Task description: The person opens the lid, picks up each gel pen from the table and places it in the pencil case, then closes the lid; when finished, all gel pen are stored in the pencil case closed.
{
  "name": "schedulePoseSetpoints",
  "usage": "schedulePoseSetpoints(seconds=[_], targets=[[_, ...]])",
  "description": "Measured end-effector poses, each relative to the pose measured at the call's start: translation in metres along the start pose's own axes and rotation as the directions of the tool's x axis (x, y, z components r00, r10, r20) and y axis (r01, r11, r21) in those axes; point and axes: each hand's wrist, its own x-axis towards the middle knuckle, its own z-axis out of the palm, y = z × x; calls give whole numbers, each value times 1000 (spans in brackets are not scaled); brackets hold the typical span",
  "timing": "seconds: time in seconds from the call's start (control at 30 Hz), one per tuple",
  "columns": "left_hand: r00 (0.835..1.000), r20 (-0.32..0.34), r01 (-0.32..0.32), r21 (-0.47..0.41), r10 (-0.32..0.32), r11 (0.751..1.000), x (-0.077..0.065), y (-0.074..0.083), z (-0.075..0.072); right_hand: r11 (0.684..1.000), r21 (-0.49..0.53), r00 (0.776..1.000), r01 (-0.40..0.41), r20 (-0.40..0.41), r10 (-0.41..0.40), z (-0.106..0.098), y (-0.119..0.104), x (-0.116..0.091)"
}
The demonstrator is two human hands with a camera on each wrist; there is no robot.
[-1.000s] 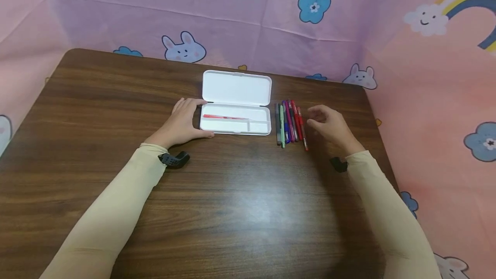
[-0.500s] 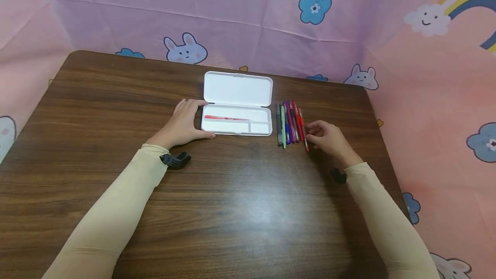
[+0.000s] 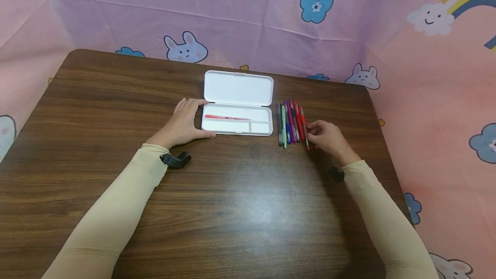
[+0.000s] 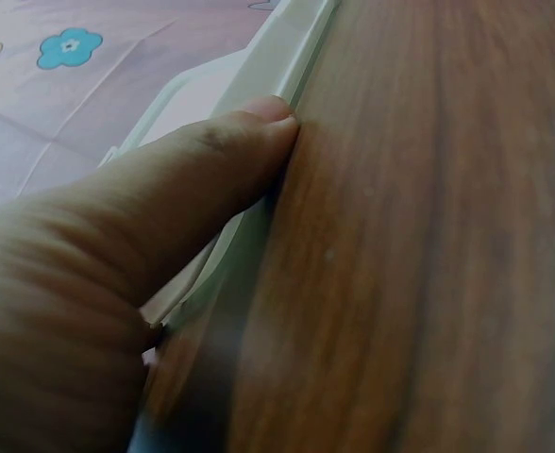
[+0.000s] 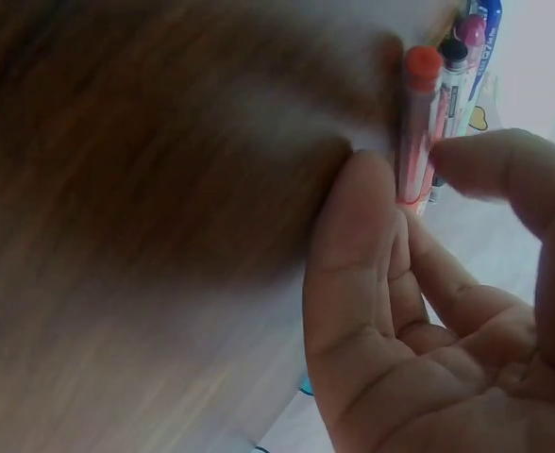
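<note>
A white pencil case (image 3: 237,88) lies with its lid raised on the brown table. My left hand (image 3: 182,123) holds its left end, thumb (image 4: 249,132) along the front wall and forefinger at the hinge side. One red pen (image 3: 224,117) lies in the long compartment. Right of the case is a row of several pens. My right hand (image 3: 327,139) pinches the outermost red pen (image 3: 304,125) near its lower end; the right wrist view has that pen's orange-red end (image 5: 421,71) between thumb and forefinger.
The row holds a grey pen (image 3: 279,128), a light green pen (image 3: 284,129), blue, purple and dark pens, and another red pen (image 3: 297,117). A printed cloth (image 3: 240,20) hangs behind and to the right of the wooden table (image 3: 217,201).
My right hand has come down and left to the outermost red pen, its fingers closing about the lower end. My left hand has stayed at the pencil case.
</note>
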Motion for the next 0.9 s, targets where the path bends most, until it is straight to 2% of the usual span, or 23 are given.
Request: schedulePoseSetpoints(seconds=[0.2, 0.37, 0.67, 0.9], targets=[[1000, 3, 0, -1, 0, 1000, -1, 1, 0, 999, -40, 1000, -8, -2, 8, -2, 1, 0], [1000, 5, 2, 1, -2, 1000, -1, 1, -1, 996, -93, 999, -6, -35, 3, -7, 4, -2], [1000, 3, -7, -1, 7, 1000, 1, -1, -2, 987, -162, 996, 21, -76, -34, -8, 4, -3], [1000, 6, -5, 1, 5, 1000, 2, -3, 1, 967, -256, 992, -4, -120, -27, -7, 9, -3]])
